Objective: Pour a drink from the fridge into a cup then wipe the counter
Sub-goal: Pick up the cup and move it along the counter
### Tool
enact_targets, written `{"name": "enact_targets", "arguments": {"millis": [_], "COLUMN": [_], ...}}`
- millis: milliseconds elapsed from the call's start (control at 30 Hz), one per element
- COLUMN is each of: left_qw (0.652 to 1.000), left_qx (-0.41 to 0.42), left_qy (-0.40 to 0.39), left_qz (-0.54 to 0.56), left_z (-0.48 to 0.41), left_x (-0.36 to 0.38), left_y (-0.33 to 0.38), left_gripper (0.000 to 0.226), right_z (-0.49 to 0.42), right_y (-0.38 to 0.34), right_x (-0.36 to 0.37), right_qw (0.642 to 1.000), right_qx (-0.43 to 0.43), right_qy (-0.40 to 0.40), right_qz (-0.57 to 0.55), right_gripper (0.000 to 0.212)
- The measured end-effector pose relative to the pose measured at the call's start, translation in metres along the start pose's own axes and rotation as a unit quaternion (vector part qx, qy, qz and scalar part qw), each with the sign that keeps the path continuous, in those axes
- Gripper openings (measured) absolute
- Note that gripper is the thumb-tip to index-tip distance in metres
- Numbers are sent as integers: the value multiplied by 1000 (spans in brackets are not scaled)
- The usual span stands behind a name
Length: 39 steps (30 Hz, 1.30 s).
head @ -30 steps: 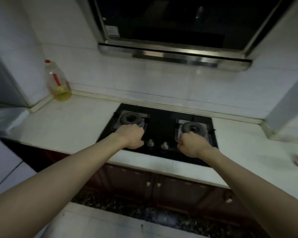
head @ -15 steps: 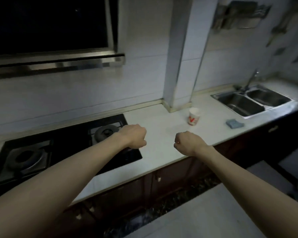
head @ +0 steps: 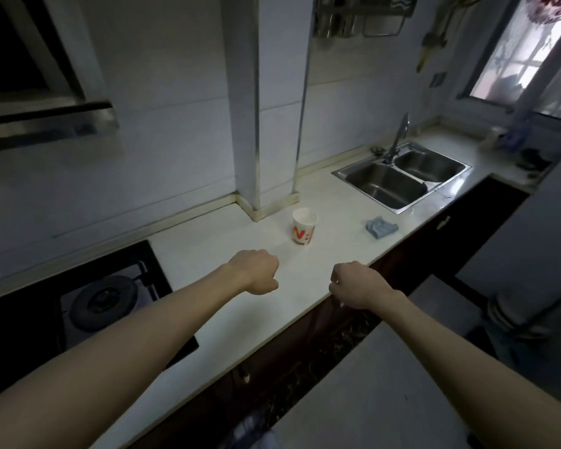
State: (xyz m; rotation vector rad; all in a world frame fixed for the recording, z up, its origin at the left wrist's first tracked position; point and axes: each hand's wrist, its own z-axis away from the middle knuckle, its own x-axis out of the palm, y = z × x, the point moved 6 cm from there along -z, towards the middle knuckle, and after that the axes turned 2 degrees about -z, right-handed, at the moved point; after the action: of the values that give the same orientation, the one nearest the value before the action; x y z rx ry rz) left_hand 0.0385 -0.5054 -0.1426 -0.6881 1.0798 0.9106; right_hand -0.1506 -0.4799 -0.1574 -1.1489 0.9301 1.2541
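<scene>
White paper cup [head: 304, 230] stands upright, mouth up; left hand [head: 256, 272] and right hand [head: 357, 285] fisted, empty.

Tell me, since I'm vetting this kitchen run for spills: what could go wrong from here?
1. The paper cup looks light and stands alone on the counter; a hasty pour might tip it.
2. The blue cloth lies close to the counter's front edge, so a sweeping arm could knock it off.

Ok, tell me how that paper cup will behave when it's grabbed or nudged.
The paper cup looks thin-walled and shows only white inside, so probably light and easy to crush. Upright on a narrow base on the smooth counter, it may slide or tip if nudged.
</scene>
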Motion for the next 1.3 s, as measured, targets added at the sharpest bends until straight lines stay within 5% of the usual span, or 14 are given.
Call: {"name": "enact_targets", "arguments": {"millis": [633,767,1067,1300], "left_qw": [995,985,901,790], "left_qx": [-25,-73,-211,-304], "left_qy": [-67,-71,-61,-49], "left_qz": [64,136,373,530], "left_z": [-200,-230,-297,-318], "left_x": [16,27,45,61], "left_y": [-50,-59,-70,-56], "left_gripper": [17,23,57,49], "right_z": [-198,-243,-339,-367], "right_y": [66,65,61,60], "right_x": [7,9,28,51], "right_qw": [995,997,983,964], "right_qx": [-2,-33,-135,-224], "right_qy": [-96,-72,-104,-131], "right_qz": [21,-8,-63,-55], "right_gripper": [35,54,105,102]}}
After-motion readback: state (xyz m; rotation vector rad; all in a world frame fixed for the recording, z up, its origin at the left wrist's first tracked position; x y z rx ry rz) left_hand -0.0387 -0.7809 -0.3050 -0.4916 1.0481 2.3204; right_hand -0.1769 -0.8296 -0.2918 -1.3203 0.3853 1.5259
